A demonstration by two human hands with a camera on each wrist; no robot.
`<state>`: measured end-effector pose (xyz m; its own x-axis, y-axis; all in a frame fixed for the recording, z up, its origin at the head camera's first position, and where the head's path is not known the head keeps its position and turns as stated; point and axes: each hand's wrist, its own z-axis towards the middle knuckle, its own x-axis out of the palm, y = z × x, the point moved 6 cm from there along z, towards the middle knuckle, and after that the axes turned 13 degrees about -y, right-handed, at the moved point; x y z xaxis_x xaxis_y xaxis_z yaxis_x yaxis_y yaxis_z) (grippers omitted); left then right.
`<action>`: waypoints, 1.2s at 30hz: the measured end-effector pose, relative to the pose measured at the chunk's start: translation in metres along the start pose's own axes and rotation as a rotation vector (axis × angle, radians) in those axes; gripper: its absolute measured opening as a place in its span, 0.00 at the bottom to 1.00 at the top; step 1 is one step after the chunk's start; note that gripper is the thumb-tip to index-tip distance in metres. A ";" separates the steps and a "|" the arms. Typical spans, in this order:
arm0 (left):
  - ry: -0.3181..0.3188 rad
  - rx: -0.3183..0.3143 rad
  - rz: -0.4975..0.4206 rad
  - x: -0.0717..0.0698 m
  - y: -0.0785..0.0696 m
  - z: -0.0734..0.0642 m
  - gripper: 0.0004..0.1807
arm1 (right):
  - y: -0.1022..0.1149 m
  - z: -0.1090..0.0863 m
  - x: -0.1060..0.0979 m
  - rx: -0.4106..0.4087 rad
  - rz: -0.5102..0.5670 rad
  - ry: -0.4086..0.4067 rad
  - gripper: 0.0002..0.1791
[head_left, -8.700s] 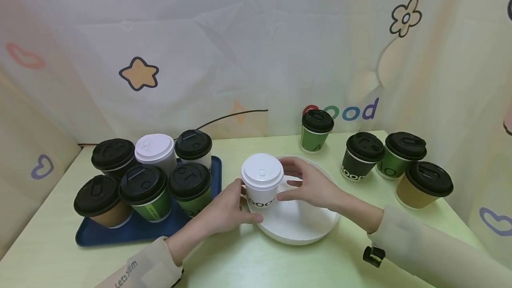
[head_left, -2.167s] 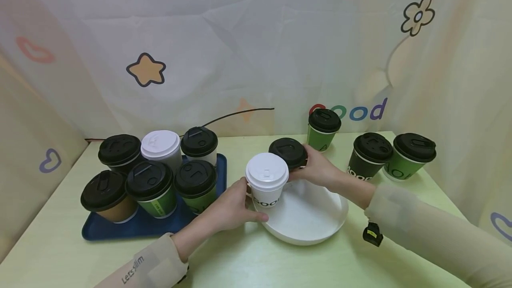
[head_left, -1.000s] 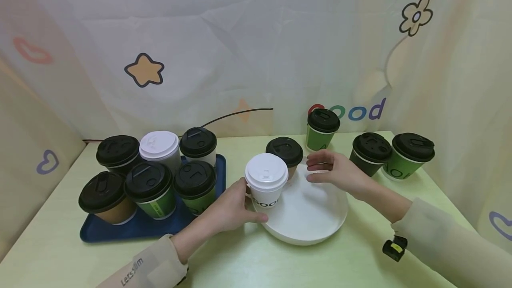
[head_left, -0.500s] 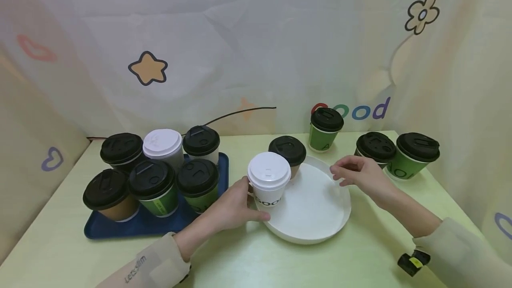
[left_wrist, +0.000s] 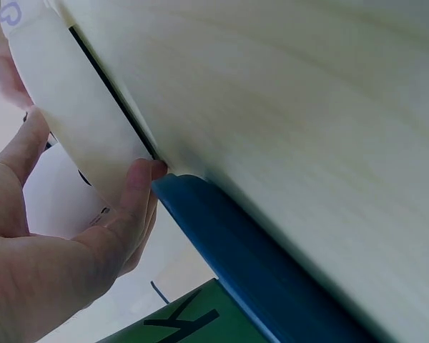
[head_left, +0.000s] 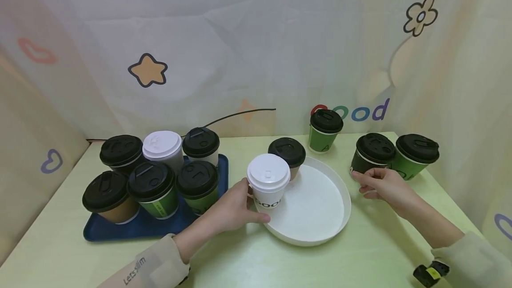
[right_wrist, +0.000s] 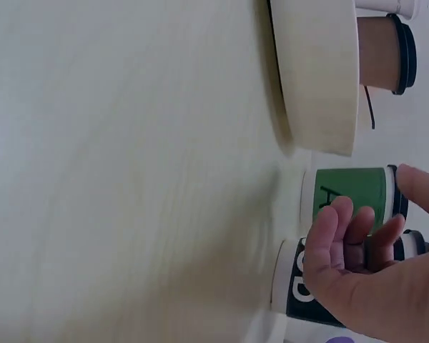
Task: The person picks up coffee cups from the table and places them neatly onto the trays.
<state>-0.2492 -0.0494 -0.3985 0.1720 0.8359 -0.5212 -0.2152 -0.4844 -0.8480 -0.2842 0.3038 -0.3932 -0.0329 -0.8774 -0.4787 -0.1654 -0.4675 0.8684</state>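
My left hand [head_left: 236, 206] lies at the left side of a round white tray [head_left: 320, 230], thumb and fingers spread against its rim and wall in the left wrist view. Close beside that hand, a white paper coffee cup [head_left: 268, 181] with a white lid stands upright in the tray. Behind it is a brown cup [head_left: 287, 151] with a black lid. My right hand [head_left: 384, 188] is before a black coffee cup [head_left: 370, 154], its fingers loosely bent and holding nothing. In the right wrist view, the fingers [right_wrist: 325, 236] overlap the black cup; contact is unclear.
A blue tray [head_left: 120, 234] at the left carries several lidded coffee cups. One green cup [head_left: 323, 134] stands at the back of the table, behind the white tray. Another green cup [head_left: 416, 154] is just right of the black one. A printed curtain [head_left: 240, 48] hangs behind.
The brown cup has gone from the right side into the white tray. My right hand has let it go and moved right, to the black cup. My left hand stays at the tray.
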 end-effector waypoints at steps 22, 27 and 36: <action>0.005 -0.007 -0.011 -0.001 0.000 -0.001 0.50 | -0.015 0.020 -0.020 -0.073 0.025 -0.134 0.34; 0.002 -0.002 -0.009 -0.001 0.000 -0.001 0.50 | -0.013 0.029 -0.018 -0.062 0.068 -0.163 0.47; -0.008 -0.009 0.013 0.000 0.002 -0.001 0.48 | -0.012 0.041 -0.015 -0.124 0.109 -0.223 0.50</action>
<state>-0.2488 -0.0506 -0.3998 0.1613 0.8314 -0.5318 -0.2092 -0.4978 -0.8417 -0.3217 0.3274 -0.4018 -0.2620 -0.8842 -0.3867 -0.0276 -0.3936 0.9189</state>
